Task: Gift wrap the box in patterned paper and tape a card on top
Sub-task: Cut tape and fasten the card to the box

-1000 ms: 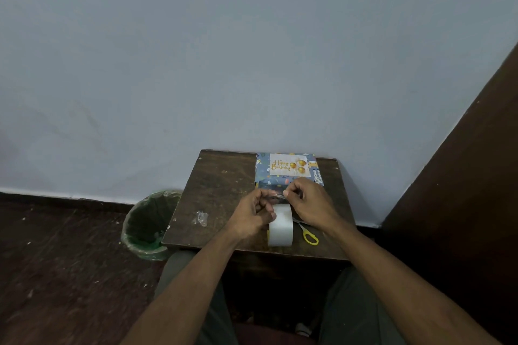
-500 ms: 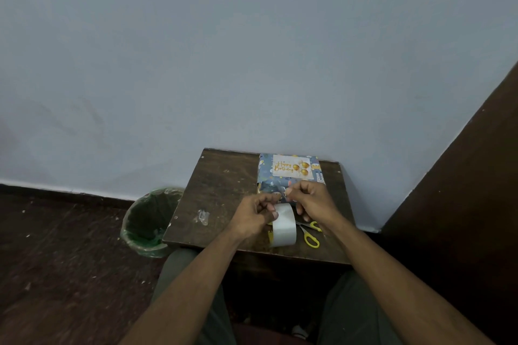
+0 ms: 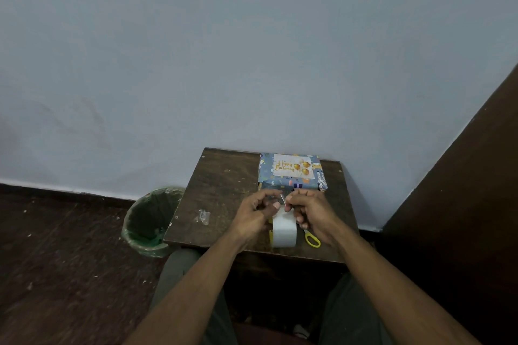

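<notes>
The dark wooden bench (image 3: 224, 190) is carrying the wrapped gift box (image 3: 291, 185) at its 12 o'clock edge, the birthday card (image 3: 292, 165) lying on top. At 6 o'clock from the box, the left hand (image 3: 256, 214) and right hand (image 3: 309, 211) are meeting, both pinching a clear tape strip (image 3: 282, 199) above the upright tape roll (image 3: 284, 230). Yellow-handled scissors (image 3: 312, 240) are lying at 4 o'clock.

The white rectangular card (image 3: 292, 165) with gold balloons, lying on top of the blue patterned-paper-wrapped box (image 3: 290, 182), reads "Happy Birthday" in gold script. No other text is legible.
</notes>
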